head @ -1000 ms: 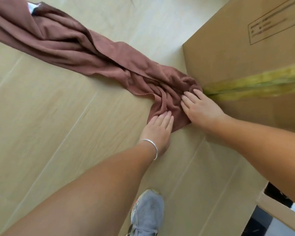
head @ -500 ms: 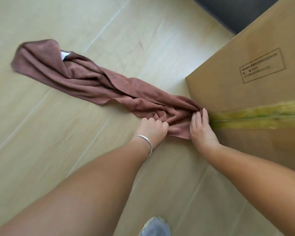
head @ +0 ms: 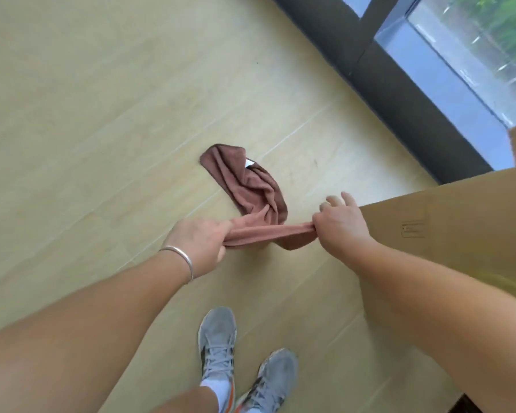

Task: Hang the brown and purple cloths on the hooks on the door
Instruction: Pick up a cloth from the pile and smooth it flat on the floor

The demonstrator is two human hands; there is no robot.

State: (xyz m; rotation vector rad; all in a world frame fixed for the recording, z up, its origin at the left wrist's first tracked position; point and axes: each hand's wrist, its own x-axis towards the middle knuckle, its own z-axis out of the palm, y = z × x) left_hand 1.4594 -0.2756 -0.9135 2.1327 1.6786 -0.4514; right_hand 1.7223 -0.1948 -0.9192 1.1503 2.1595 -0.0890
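The brown cloth (head: pixel 251 186) is bunched and hangs from both my hands, its far end with a white tag still resting on the pale wooden floor. My left hand (head: pixel 201 238), with a silver bracelet on the wrist, grips one end of the top edge. My right hand (head: pixel 338 226) pinches the other end, with two fingers sticking out. The edge is stretched taut between them. No purple cloth, hooks or door are in view.
A large cardboard box (head: pixel 447 231) stands close on the right, beside my right arm. A dark window frame (head: pixel 379 79) runs along the floor's far right. My grey sneakers (head: pixel 218 338) are below the hands.
Both hands went from pressing on the cloth on the floor to gripping its near edge and lifting it. The view has risen and the cloth has gathered towards me.
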